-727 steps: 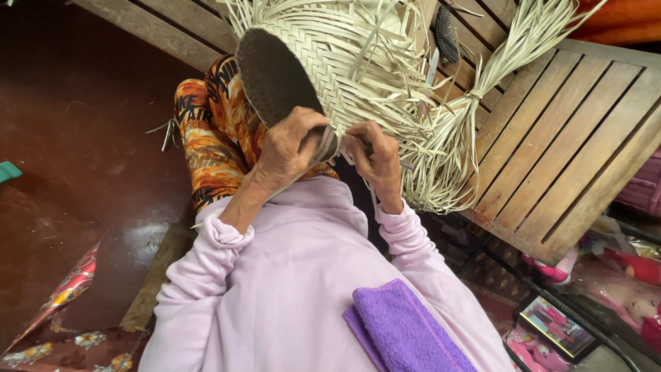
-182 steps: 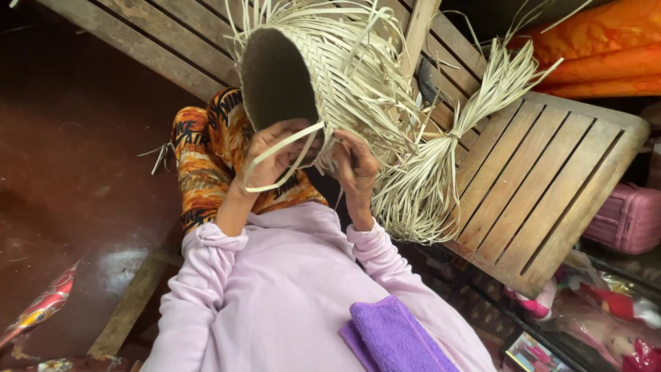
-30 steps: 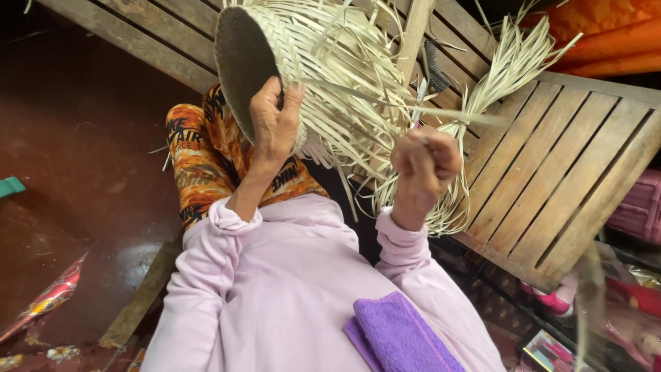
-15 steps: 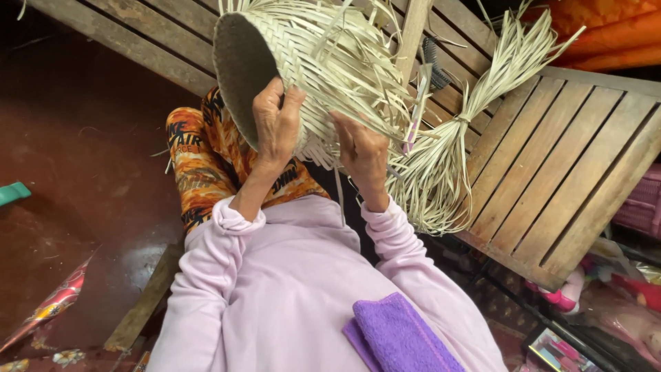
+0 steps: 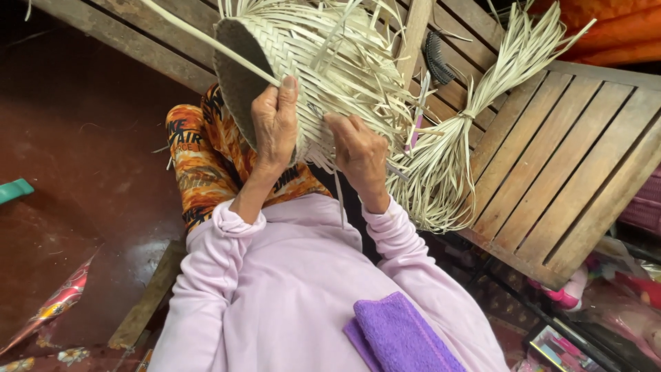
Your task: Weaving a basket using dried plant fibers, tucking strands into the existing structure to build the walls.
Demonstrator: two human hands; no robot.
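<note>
Head view, only one angle. Half-woven basket (image 5: 323,62) of pale palm strips sits tipped on its side over the person's lap, open mouth facing left, loose strip ends sticking out all round the rim and wall.

Left hand (image 5: 275,124) clamps the basket's rim, thumb outside, fingers wrapped over the edge; one long strip (image 5: 206,41) runs up and away from under the thumb. Right hand (image 5: 358,155) is pressed on the woven wall, fingers curled on strip ends there; exactly which strand it pinches, can't tell.

Tied bundle of spare strips (image 5: 447,165) lies just right of the basket on the slatted wooden counter (image 5: 571,158). Dark comb (image 5: 435,63) on the slats behind. Purple cloth (image 5: 399,337) on the lilac sleeve side, near camera.

Step, my read: mid-weave, working side strands. Next move needs a steady rim hold and even tension on the strand.
</note>
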